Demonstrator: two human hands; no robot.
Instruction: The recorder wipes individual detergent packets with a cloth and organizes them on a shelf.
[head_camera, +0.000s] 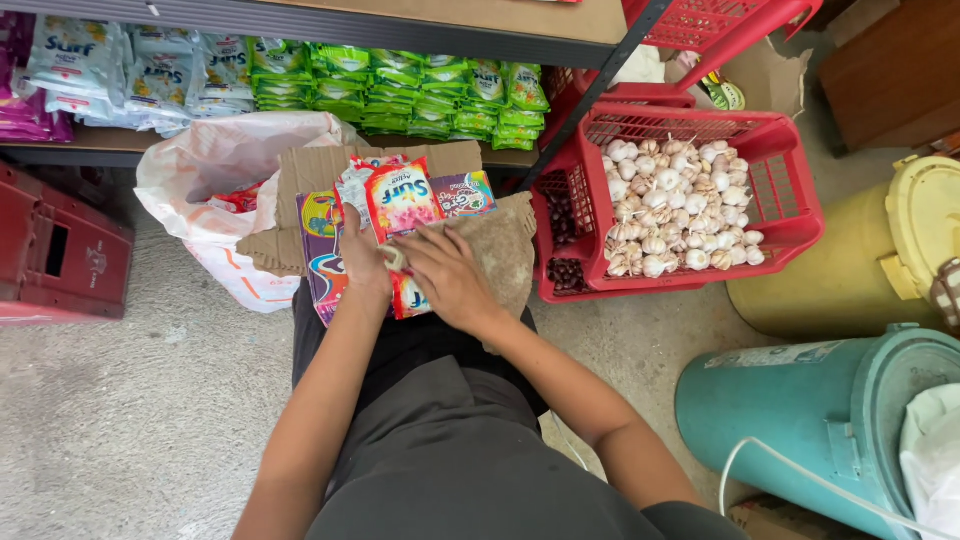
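Holding a stack of small sachets (400, 205) on your lap, you have them resting against a flattened piece of cardboard (300, 180) and a brown sack cloth (510, 250). The top sachet is red with a pink flower print; behind it sit a white-and-red one and a purple one, and a strip of purple packets (322, 250) hangs down on the left side. Your left hand (362, 262) is closed around the lower left edge of the stack, fingers curled, thumb side up. Your right hand (448, 278) lies over the bottom of the red sachet, fingers bent and pressing on it; its grip is clamped on the pack rather than spread. A pale rubber band or tie appears between the two hands, too small to tell for certain.

Just behind the stack lies a white plastic bag (215, 165) on the concrete floor (130, 400). To your right stands a red plastic basket (790, 215) filled with garlic bulbs (675, 210). A shelf (120, 145) beyond holds rows of green and white sachets. A teal bin (800, 410) and a yellow container (850, 270) stand well to the right.
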